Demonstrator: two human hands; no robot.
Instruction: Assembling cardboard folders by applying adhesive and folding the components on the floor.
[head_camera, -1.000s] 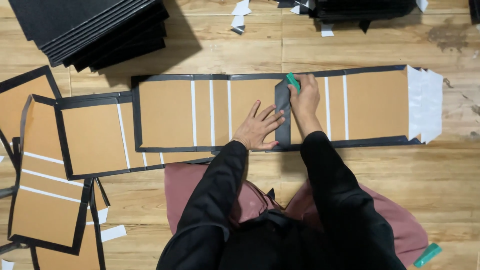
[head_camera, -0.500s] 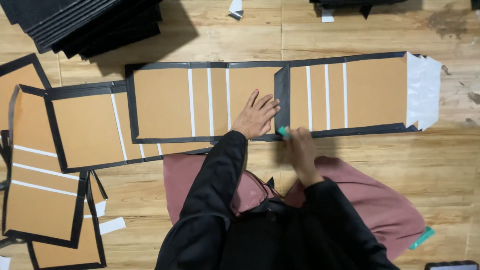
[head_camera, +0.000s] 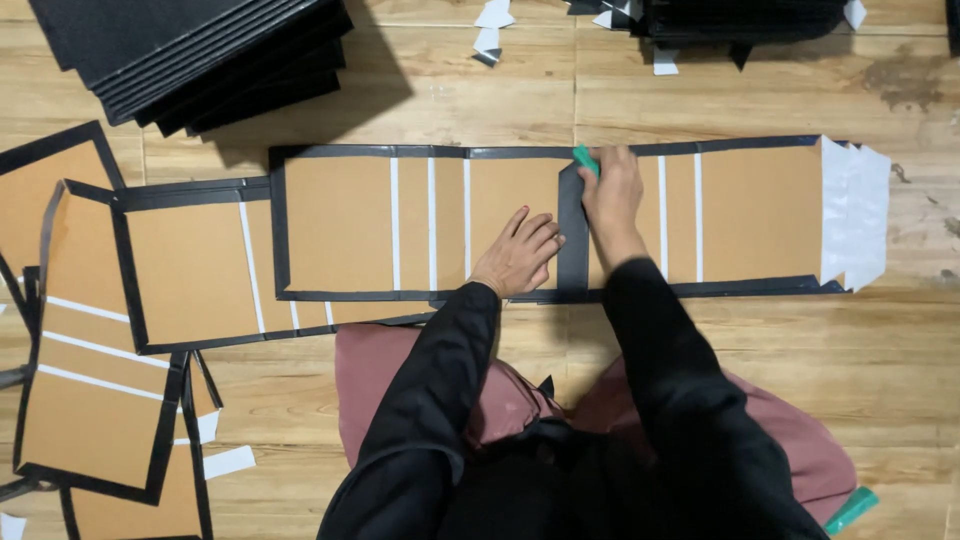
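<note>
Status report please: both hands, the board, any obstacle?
Left hand flat on brown board. Right hand presses green scraper on black strip. Nothing blocking.

The right hand (head_camera: 612, 195) covers most of the green tool (head_camera: 584, 159); only its tip shows beyond the fingers. Far left of the left hand (head_camera: 518, 254), the picture's edge cuts the cardboard panels (head_camera: 60, 440).

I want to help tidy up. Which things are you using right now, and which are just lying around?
In use:
- long brown board, pinned by the left hand
- black strip on it
- green tool in the right hand

Lying about:
- stack of black sheets
- finished boards
- white paper scraps
- second green tool
</note>
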